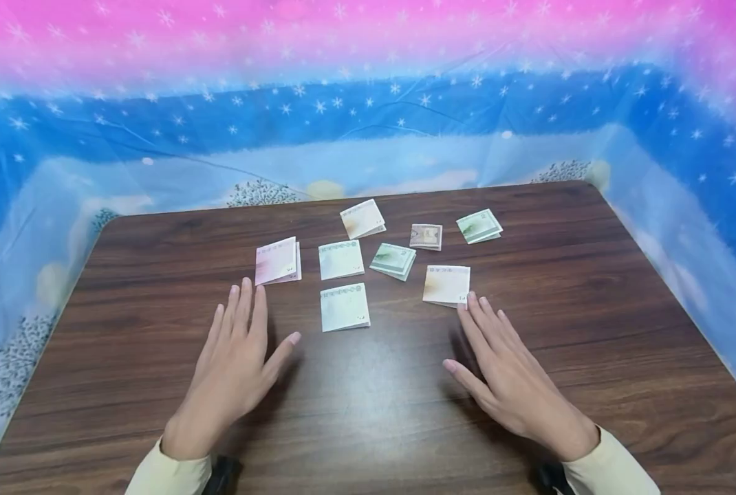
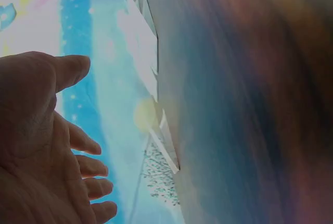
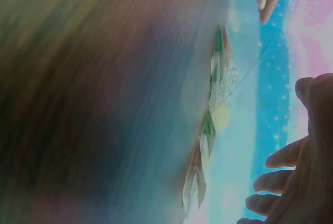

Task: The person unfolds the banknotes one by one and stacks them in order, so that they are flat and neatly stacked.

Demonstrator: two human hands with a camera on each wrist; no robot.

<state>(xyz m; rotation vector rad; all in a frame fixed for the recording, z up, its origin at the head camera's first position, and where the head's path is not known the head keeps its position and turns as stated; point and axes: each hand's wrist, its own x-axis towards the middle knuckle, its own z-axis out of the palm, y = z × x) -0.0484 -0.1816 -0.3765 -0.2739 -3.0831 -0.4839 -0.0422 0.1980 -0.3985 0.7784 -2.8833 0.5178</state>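
Note:
Several folded banknotes lie spread over the middle and back of the table. My left hand (image 1: 232,368), palm down with fingers straight, is just in front of a pinkish folded banknote (image 1: 275,261). The fingertips of my right hand (image 1: 510,378) overlap the near corner of a pale tan banknote (image 1: 446,283) in the head view; this hand is likewise flat and spread. Between the hands are two pale bluish banknotes, a nearer one (image 1: 344,307) and a farther one (image 1: 340,260), and a green banknote (image 1: 393,260). Both wrist views show the palms raised above the tabletop, holding nothing.
Farther back lie another tan banknote (image 1: 362,218), a small brownish one (image 1: 426,236) and a second green one (image 1: 479,226). The dark wooden table (image 1: 368,412) has rounded back corners. A pink and blue snowflake-patterned cloth (image 1: 368,110) hangs around its back and sides.

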